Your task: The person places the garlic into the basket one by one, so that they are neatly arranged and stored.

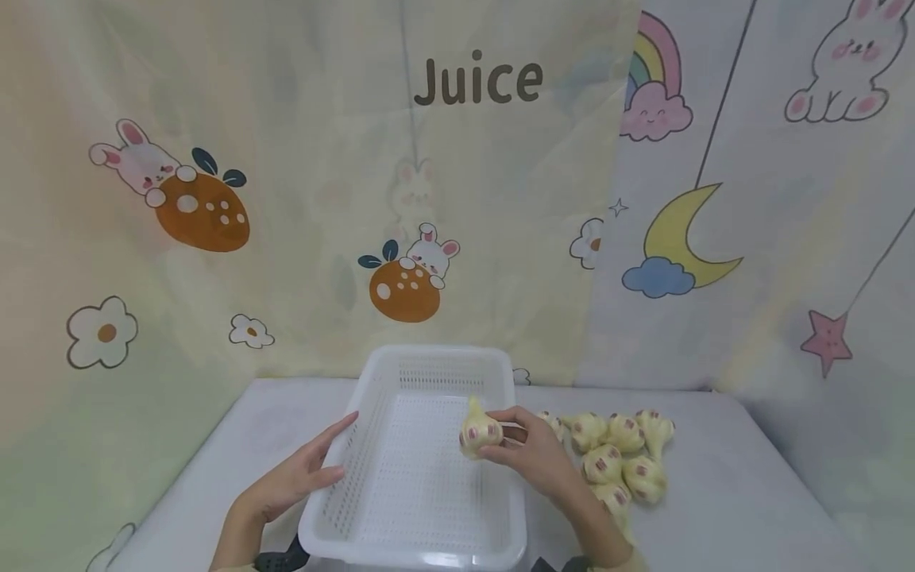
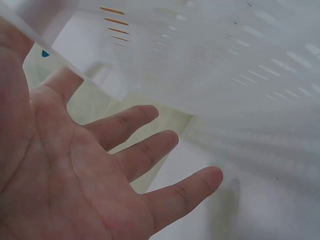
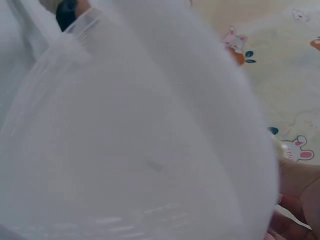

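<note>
A white slatted plastic basket [image 1: 413, 548] stands on the table, its inner floor bare. Over its right half, my right hand [image 1: 543, 457] pinches a pale yellow garlic bulb [image 1: 480, 433] with reddish marks, stem upward. At the basket's left rim is my left hand [image 1: 286, 481], thumb and index finger against the edge. The left wrist view shows that hand's palm [image 2: 75, 165] with the other fingers spread and straight below the basket wall [image 2: 200, 65]. In the right wrist view the basket wall [image 3: 135, 115] hides most of the right hand [image 3: 302, 192].
Several more garlic bulbs [image 1: 604, 463] lie in a cluster on the table [image 1: 743, 492], to the right of the basket and partly behind my right forearm. A printed cloth [image 1: 307, 206] with rabbits and flowers hangs behind the table.
</note>
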Available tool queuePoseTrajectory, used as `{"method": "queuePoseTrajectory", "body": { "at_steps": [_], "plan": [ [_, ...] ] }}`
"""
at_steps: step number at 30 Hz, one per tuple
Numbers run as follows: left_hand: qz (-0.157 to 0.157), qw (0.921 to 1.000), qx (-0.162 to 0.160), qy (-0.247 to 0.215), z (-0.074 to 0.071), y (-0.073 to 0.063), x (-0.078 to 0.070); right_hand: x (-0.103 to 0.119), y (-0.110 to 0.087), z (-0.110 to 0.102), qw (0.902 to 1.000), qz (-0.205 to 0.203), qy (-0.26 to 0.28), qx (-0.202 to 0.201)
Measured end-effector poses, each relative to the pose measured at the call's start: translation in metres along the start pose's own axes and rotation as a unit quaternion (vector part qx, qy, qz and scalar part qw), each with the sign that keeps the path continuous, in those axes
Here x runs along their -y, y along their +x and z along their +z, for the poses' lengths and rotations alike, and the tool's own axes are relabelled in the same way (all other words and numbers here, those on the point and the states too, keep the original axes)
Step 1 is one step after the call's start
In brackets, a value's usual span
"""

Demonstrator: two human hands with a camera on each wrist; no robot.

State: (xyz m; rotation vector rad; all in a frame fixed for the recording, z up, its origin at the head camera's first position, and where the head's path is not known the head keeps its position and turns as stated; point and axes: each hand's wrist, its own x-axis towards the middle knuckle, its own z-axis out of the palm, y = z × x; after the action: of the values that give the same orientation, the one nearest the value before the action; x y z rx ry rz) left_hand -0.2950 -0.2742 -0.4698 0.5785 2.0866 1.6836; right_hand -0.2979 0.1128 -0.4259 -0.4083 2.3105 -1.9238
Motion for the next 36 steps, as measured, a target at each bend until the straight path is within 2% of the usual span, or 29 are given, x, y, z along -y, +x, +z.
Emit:
{"method": "queuePoseTrajectory", "body": {
  "at_steps": [5,9,12,14,18,22,26,30,31,33,36],
  "plan": [
    [0.005,0.9998,-0.013,0.011,-0.004,0.003,-0.007,0.01,0.01,0.002,0.9977,-0.005,-0.068,-0.001],
    [0.002,0.9998,-0.012,0.014,-0.006,0.006,-0.011,0.017,0.023,0.001,0.9891,0.007,-0.139,0.048],
    [0.002,0.9997,-0.017,0.015,-0.006,0.01,-0.012,0.023,0.035,-0.001,0.977,0.018,-0.184,0.107],
    [0.002,0.9996,-0.024,0.016,-0.007,0.012,-0.011,0.028,0.044,-0.002,0.9694,0.036,-0.196,0.144],
    [0.0,0.9994,-0.031,0.015,-0.008,0.014,-0.011,0.038,0.062,-0.006,0.9482,0.08,-0.228,0.206],
    [-0.004,0.9992,-0.037,0.012,-0.006,0.013,-0.012,0.042,0.077,-0.007,0.9277,0.116,-0.231,0.269],
    [-0.01,0.9991,-0.041,0.007,-0.002,0.012,-0.01,0.047,0.088,-0.009,0.9081,0.143,-0.235,0.316],
    [-0.014,0.9992,-0.036,0.0,0.002,0.011,-0.007,0.064,0.097,-0.014,0.8908,0.141,-0.274,0.334],
    [-0.015,0.9992,-0.037,-0.001,0.003,0.011,-0.006,0.07,0.1,-0.016,0.8893,0.134,-0.283,0.333],
    [-0.019,0.999,-0.041,-0.004,0.004,0.009,-0.005,0.081,0.107,-0.017,0.8931,0.117,-0.288,0.325],
    [-0.021,0.9987,-0.045,-0.01,0.004,0.006,-0.003,0.092,0.119,-0.016,0.9104,0.085,-0.272,0.3]
  ]
}}
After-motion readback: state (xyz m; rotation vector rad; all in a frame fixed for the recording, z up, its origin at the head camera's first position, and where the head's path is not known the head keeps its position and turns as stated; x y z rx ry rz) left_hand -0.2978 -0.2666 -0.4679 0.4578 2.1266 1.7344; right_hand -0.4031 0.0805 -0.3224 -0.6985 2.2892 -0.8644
